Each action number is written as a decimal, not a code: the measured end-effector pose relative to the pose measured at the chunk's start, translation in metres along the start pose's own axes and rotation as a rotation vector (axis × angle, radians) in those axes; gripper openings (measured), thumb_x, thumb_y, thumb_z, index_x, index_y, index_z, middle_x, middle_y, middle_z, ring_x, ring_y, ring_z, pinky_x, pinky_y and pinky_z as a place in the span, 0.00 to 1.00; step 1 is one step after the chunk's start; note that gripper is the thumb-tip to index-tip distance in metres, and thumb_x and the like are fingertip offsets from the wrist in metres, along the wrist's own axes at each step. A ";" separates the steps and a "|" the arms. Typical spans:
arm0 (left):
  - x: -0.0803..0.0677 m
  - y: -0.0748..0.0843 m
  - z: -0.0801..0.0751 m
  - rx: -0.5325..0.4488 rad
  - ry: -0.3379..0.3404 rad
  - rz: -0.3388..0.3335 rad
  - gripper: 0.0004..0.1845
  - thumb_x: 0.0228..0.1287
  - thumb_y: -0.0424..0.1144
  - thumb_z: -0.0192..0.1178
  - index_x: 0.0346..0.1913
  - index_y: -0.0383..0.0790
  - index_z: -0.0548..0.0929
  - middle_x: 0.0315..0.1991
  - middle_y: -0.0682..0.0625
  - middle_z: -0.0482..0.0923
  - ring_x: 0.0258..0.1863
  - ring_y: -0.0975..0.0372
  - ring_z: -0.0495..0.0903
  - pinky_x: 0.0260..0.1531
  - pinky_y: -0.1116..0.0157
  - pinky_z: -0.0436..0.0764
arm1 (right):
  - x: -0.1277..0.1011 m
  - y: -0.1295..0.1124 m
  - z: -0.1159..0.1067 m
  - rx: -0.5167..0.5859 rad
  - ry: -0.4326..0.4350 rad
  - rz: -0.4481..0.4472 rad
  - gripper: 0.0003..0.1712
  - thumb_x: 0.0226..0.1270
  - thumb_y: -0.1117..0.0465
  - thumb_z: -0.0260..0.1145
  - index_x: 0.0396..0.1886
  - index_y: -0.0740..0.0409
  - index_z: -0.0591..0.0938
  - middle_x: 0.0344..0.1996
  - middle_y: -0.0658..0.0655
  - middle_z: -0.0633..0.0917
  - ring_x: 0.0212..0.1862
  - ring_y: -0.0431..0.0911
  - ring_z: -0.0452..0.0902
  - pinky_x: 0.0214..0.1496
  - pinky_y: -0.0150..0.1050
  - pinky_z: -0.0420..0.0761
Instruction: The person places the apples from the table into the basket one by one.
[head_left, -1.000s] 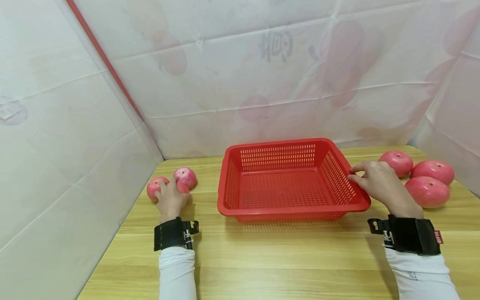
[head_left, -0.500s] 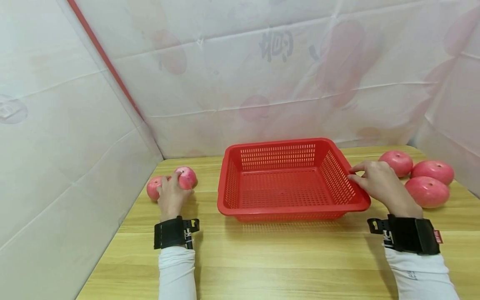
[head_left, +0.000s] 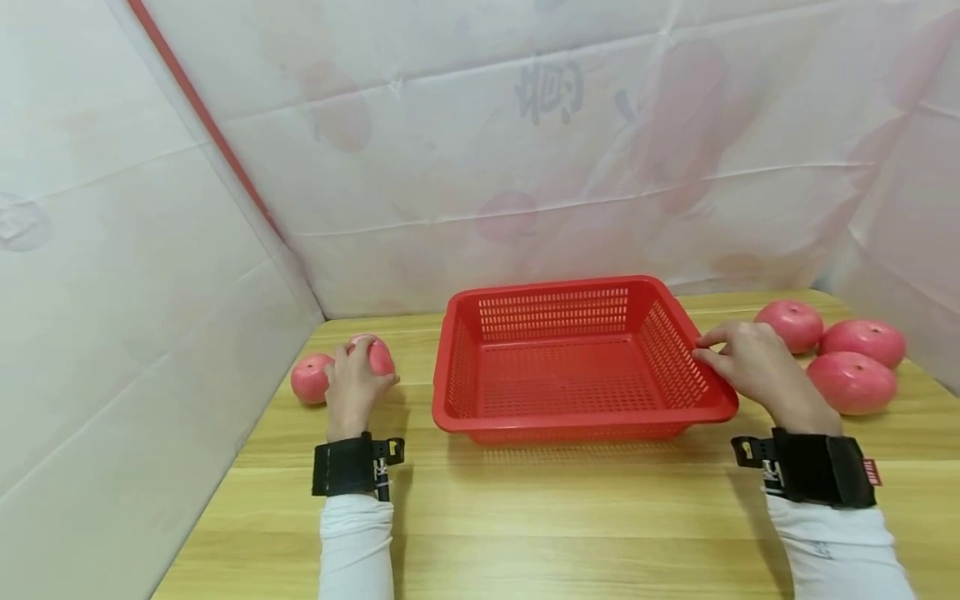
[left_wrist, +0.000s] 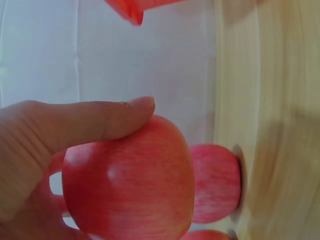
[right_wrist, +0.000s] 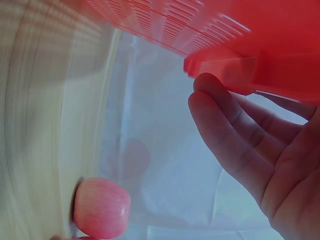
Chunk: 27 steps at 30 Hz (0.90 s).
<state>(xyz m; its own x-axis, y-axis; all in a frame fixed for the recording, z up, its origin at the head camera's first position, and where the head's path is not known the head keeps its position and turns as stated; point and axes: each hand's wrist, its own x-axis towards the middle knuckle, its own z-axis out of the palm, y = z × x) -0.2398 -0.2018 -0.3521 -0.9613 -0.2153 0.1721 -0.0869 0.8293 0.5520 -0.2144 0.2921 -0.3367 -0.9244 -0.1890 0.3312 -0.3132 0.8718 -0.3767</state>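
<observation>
A red apple (left_wrist: 127, 182) is in my left hand (head_left: 352, 392), the thumb lying along one side and the fingers behind it in the left wrist view. Beyond it, a second apple (left_wrist: 215, 182) stands on the table, and a third apple (head_left: 310, 379) sits just left of the hand. My right hand (head_left: 753, 367) grips the right rim of a red plastic basket (head_left: 585, 421), fingers beneath the edge in the right wrist view. The basket's slotted inside shows no fruit.
Several apples are grouped on the right, including a front apple (head_left: 851, 383) beside the right forearm. The wooden table (head_left: 555, 525) ends against pale fabric walls (head_left: 420, 183) at the back and sides.
My left hand has shifted slightly right and drawn away from the leftmost apple, with the held apple in it. My right hand and the basket stay in place.
</observation>
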 end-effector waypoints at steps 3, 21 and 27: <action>0.002 0.007 0.001 0.000 -0.001 0.025 0.37 0.57 0.37 0.73 0.70 0.39 0.70 0.68 0.30 0.60 0.61 0.31 0.65 0.50 0.30 0.74 | 0.000 0.001 -0.002 -0.005 0.002 0.005 0.13 0.63 0.70 0.72 0.40 0.79 0.85 0.29 0.70 0.86 0.25 0.54 0.83 0.24 0.38 0.80; -0.003 0.024 -0.008 0.005 0.024 0.088 0.38 0.59 0.38 0.74 0.72 0.39 0.70 0.68 0.32 0.60 0.63 0.33 0.63 0.50 0.32 0.76 | 0.000 -0.003 0.001 0.029 -0.031 0.045 0.13 0.63 0.70 0.71 0.41 0.80 0.84 0.31 0.73 0.85 0.25 0.54 0.83 0.27 0.48 0.85; -0.003 0.034 -0.012 0.014 0.037 0.110 0.38 0.59 0.38 0.74 0.71 0.41 0.70 0.68 0.32 0.61 0.62 0.35 0.65 0.49 0.33 0.76 | 0.001 -0.002 0.001 0.032 -0.030 0.046 0.13 0.64 0.70 0.71 0.41 0.81 0.84 0.30 0.72 0.85 0.24 0.53 0.83 0.26 0.47 0.85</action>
<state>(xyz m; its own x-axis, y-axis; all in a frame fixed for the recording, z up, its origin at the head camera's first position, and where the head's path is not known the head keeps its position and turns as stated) -0.2362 -0.1795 -0.3241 -0.9549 -0.1412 0.2611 0.0147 0.8561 0.5167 -0.2145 0.2900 -0.3365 -0.9440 -0.1633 0.2868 -0.2768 0.8651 -0.4184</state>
